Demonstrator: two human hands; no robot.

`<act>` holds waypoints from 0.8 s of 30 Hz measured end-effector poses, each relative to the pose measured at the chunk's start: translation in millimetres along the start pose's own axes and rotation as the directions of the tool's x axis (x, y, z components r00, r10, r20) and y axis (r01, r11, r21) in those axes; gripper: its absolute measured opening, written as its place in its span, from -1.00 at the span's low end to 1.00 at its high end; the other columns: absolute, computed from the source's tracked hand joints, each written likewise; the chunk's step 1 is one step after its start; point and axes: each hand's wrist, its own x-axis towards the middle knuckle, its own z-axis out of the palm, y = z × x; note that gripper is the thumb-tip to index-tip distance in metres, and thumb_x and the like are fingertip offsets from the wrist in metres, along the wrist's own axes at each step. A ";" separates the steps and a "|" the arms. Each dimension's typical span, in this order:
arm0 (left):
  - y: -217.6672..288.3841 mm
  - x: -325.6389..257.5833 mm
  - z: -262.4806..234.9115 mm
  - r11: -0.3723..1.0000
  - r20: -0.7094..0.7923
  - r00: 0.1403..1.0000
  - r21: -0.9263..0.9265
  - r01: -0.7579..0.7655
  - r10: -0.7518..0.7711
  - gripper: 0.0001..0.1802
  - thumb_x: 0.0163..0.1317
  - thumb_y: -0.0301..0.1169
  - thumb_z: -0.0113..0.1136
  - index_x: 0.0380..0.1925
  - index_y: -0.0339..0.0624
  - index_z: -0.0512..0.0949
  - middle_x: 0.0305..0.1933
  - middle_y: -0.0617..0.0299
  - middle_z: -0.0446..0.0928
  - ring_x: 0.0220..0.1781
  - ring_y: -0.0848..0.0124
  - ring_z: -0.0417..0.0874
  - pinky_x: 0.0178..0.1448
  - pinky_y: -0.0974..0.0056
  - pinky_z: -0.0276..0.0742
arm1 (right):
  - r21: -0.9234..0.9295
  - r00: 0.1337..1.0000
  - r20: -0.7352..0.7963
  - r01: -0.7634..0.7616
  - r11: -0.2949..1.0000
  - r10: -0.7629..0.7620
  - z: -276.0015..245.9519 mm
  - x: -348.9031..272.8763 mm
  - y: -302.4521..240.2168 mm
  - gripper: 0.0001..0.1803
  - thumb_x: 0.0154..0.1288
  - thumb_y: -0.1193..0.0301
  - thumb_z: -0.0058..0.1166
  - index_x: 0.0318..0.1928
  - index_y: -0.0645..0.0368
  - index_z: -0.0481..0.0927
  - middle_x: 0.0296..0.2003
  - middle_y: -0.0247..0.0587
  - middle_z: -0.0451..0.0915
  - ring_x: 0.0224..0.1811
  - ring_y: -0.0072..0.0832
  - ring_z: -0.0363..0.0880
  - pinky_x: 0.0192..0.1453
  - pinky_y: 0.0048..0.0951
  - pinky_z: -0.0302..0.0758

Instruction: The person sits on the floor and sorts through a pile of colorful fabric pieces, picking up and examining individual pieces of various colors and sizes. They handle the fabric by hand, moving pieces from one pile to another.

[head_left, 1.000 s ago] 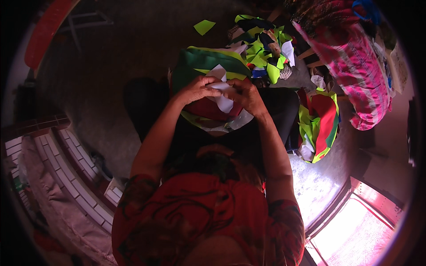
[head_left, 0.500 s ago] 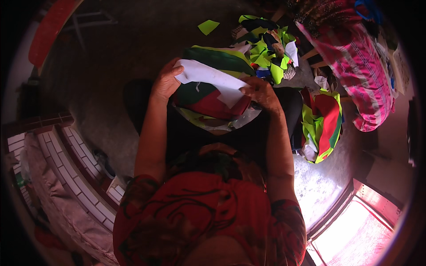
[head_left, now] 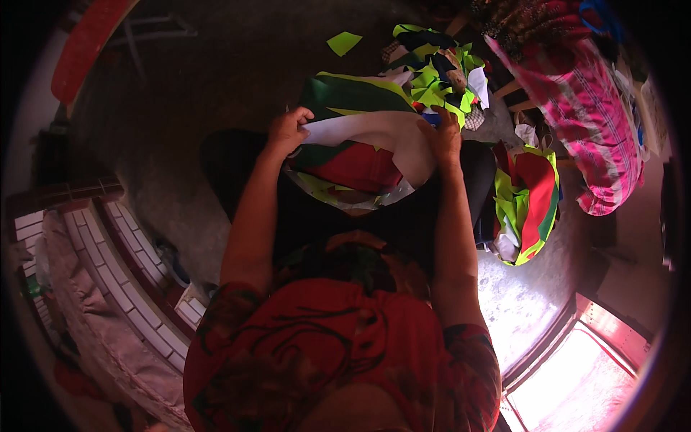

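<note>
A strip of white cloth [head_left: 360, 128] lies stretched over a bundle of dark green, red and bright yellow fabric [head_left: 353, 167] on my lap. My left hand [head_left: 289, 131] pinches the strip's left end. At the other end, my right hand [head_left: 444, 137] grips the edge between thumb and fingers, where the cloth widens and hangs down. Part of the bundle is hidden beneath the white piece. Its far side shows a broad dark green panel edged in yellow.
Beyond the bundle sits a heap of fabric scraps [head_left: 439, 79], with a lone yellow-green scrap [head_left: 344, 43] on the floor. To my right are a bundle of red, green and yellow cloth [head_left: 529, 201] and a pink checked cloth [head_left: 568, 108]. A brown padded cover [head_left: 93, 302] lies at left.
The white cloth has spread wider and been lowered onto the bundle. My right hand has moved right and slightly away from me; my left hand has shifted slightly right.
</note>
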 end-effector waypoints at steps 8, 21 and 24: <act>-11.3 4.2 12.6 0.895 -0.011 0.992 0.430 0.119 -0.126 -0.48 -0.13 -0.47 0.38 -0.06 0.04 0.56 0.06 0.21 0.50 0.18 0.21 0.48 0.20 0.00 0.34 | 0.040 0.998 0.028 -0.052 0.998 0.050 28.4 -20.8 10.4 -0.58 0.10 0.34 0.22 0.00 0.12 0.52 0.01 0.03 0.45 0.09 -0.03 0.40 0.18 -0.14 0.39; 0.9 3.2 9.2 0.881 -0.067 0.982 0.434 0.186 -0.174 -0.80 -0.19 -0.38 0.43 -0.49 -0.06 0.63 -0.21 0.22 0.60 -0.03 0.21 0.61 0.02 0.02 0.43 | 0.692 0.844 0.054 -0.416 0.590 0.533 16.2 -19.8 5.3 -0.64 0.31 0.30 0.11 0.08 0.14 0.52 -0.14 -0.39 0.53 -0.25 -0.64 0.44 -0.22 -0.53 0.41; -10.2 8.7 4.8 0.955 -0.073 0.992 0.272 0.116 -0.100 -0.82 -0.16 -0.41 0.36 -0.48 -0.10 0.60 -0.33 0.19 0.60 -0.22 0.25 0.65 -0.12 0.13 0.50 | 0.626 0.874 -0.021 -0.368 0.688 0.486 20.3 -19.8 8.3 -0.70 0.28 0.34 0.13 -0.03 0.22 0.55 -0.19 -0.22 0.57 -0.16 -0.46 0.53 -0.07 -0.42 0.46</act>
